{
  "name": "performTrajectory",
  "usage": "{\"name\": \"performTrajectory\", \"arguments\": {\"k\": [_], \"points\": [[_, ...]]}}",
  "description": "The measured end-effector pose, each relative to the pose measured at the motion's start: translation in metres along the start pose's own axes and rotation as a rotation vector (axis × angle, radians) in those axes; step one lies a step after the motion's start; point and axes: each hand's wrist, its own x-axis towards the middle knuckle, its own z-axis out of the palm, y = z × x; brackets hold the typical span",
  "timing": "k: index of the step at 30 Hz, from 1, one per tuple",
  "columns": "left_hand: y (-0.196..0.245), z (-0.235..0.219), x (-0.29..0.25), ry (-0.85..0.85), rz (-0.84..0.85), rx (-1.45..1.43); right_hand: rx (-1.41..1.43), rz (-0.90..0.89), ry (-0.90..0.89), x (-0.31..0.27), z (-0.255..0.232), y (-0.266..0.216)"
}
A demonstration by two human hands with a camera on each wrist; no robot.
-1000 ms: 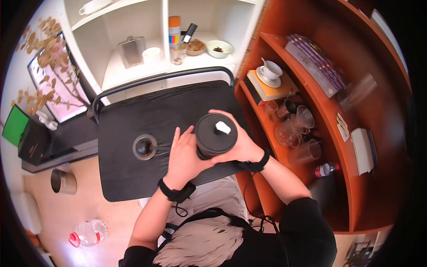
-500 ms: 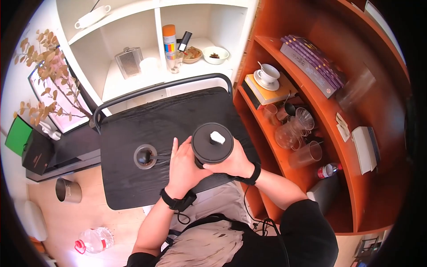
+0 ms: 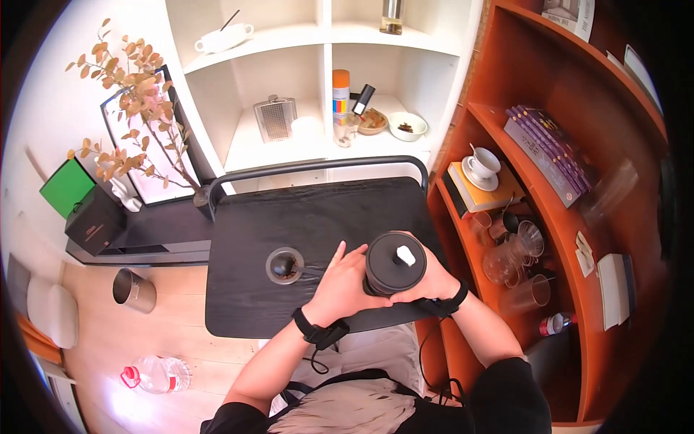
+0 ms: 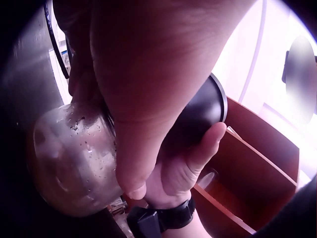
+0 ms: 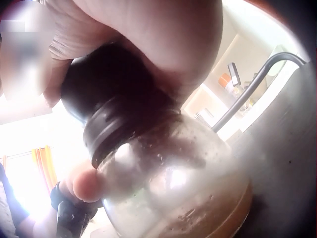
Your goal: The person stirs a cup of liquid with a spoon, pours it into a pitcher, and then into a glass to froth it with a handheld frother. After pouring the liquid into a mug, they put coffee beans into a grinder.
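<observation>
Both hands hold a coffee grinder (image 3: 387,275) upright over the near right part of the black tray table (image 3: 246,304). It has a round black lid with a white-topped knob, and a clear glass jar (image 5: 168,193) below, flecked inside with dark bits. My left hand (image 3: 338,291) grips its left side, the thumb along the front and one finger pointing away. Round the right side curls my right hand (image 3: 436,281). Left of the hands, a small clear bowl (image 3: 270,269) holds a black scoop (image 3: 283,267) over dark bits; its handle runs toward the left hand.
A black rail (image 3: 318,166) borders the table's far edge. Behind it, a white shelf (image 3: 242,155) carries a flask, a spray can and small bowls. Brown shelves (image 3: 506,134) with glassware stand close on the right. A metal bin (image 3: 135,293) and a water bottle (image 3: 163,374) are on the floor at left.
The head view has shifted, so the table, shelves and hands sit farther right and lower in it. Both hands keep their hold on the coffee grinder.
</observation>
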Motion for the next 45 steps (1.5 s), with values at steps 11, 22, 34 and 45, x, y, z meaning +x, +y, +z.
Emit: {"name": "performTrajectory", "arguments": {"k": [11, 22, 34, 45], "points": [[0.001, 0.011, -0.005, 0.042, -0.023, 0.051, -0.007, -0.029, 0.143, -0.009, 0.012, 0.009], [0.001, 0.013, -0.009, 0.048, -0.036, 0.049, -0.060, -0.022, 0.164, -0.011, 0.015, 0.004], [-0.003, 0.010, -0.009, 0.087, 0.070, 0.113, -0.076, -0.022, 0.154, -0.013, 0.013, 0.002], [0.001, 0.019, -0.013, 0.164, 0.029, 0.093, -0.075, -0.009, 0.246, -0.015, 0.021, 0.002]]}}
